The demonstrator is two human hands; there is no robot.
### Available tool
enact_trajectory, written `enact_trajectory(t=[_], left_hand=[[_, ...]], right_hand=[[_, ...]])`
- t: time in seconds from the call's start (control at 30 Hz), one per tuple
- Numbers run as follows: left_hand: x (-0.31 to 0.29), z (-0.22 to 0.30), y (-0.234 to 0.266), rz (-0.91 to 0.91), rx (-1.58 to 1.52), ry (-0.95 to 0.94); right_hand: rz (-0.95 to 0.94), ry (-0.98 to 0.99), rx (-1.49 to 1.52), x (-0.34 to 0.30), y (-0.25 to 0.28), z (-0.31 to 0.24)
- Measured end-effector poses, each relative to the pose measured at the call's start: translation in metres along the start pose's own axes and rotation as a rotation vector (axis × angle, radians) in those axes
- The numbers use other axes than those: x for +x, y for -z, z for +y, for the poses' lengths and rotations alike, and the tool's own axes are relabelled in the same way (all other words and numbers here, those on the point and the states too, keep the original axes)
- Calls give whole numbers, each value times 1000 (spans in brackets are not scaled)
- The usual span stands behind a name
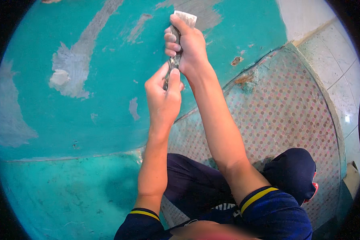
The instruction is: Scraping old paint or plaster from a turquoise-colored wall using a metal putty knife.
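Observation:
Both of my hands grip a scraper (185, 17) with a pale, flat, squared-off blade and a dark, stained handle. My right hand (193, 47) is wrapped round it close to the blade, its thumb pressed along the top. Lower down the handle, the fingers of my left hand (163, 98) close on its near end. The blade lies over a grey patch (208, 16) on the turquoise painted wall (116, 72); whether its edge touches the surface I cannot tell.
More grey patches mark the paint at left, one with a whitish lump (60, 77). A small chipped hole (237, 61) sits right of my hands. Dotted sheeting (284, 108) spreads below my right arm, edged by pale tiles (336, 52). My dark-clad knees (290, 172) are near.

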State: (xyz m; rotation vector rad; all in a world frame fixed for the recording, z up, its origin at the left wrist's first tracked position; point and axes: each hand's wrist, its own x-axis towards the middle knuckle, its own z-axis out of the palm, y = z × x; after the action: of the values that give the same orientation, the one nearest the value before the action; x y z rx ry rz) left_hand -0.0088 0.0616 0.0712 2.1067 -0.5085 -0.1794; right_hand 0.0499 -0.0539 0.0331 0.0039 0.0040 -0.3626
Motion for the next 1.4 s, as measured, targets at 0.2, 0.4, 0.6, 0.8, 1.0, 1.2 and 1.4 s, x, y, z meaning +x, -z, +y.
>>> enact_trajectory(t=[0.2, 0.4, 0.6, 0.8, 1.0, 1.2, 1.4], left_hand=[[-2, -15, 13, 78, 44, -67], [1, -6, -2, 37, 110, -106], [1, -5, 3, 71, 146, -115], [-6, -6, -3, 83, 191, -147], [2, 8, -11, 49, 193, -109], [0, 2, 8, 60, 175, -104], [-3, 1, 1, 28, 212, -152]], right_hand=[[57, -34, 28, 0, -7, 13], [13, -3, 62, 1, 1, 3], [54, -75, 38, -3, -6, 7], [41, -67, 57, -6, -1, 7], [25, -59, 54, 5, 0, -5], [86, -105, 64, -1, -8, 12], [108, -117, 77, -8, -4, 9]])
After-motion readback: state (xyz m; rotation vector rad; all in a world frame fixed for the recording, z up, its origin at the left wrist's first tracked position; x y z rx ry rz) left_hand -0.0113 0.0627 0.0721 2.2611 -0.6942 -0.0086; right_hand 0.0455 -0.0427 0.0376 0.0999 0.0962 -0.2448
